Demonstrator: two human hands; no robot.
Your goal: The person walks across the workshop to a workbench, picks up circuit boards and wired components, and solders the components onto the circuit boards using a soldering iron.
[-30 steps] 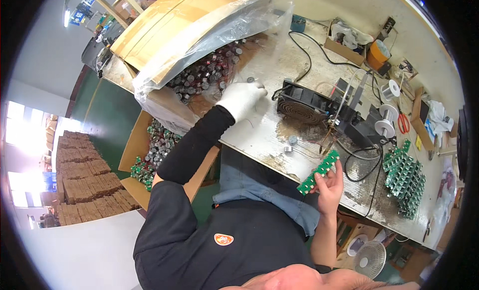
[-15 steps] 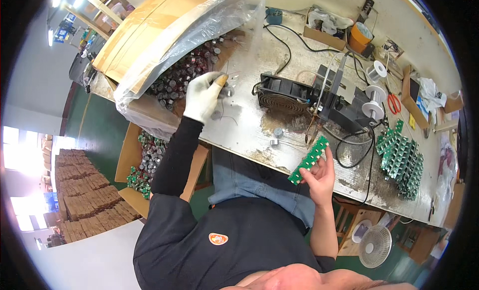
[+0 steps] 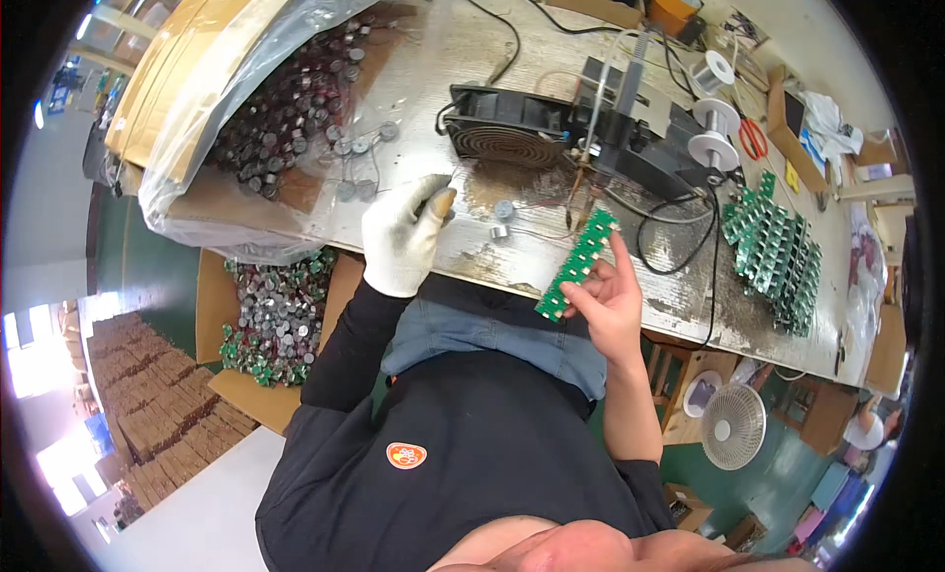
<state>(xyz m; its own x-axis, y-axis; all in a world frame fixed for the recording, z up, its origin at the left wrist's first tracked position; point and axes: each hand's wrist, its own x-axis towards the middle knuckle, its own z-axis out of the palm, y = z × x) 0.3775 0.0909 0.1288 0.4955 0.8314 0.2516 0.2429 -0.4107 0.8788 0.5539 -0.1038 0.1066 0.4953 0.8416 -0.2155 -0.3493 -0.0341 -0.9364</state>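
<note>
My left hand (image 3: 404, 239), in a white glove with a tan thumb tip, is over the table's front edge. Its fingers curl toward the thumb around something dark that I cannot make out. In my bare right hand (image 3: 612, 301), a strip of green circuit board (image 3: 579, 264) is gripped at a slant between thumb and fingers. Between my hands lie two small round metal parts with thin wires, one flat (image 3: 504, 210) and one on its side (image 3: 499, 232). Just beyond them, a black soldering device (image 3: 645, 149) stands beside a square black fan (image 3: 512, 129).
At left, a plastic-lined carton (image 3: 162, 90) spills many wired round parts (image 3: 266, 129) onto the table (image 3: 413, 70). Below it, an open box (image 3: 212, 306) holds more parts. Stacked green boards (image 3: 773, 252), solder spools (image 3: 714, 134) and red-handled scissors (image 3: 753, 137) are at right. Black cables cross the tabletop.
My left hand has come away from the pile of round parts, toward me and to the right. The right hand still grips the board. The whole view has shifted.
</note>
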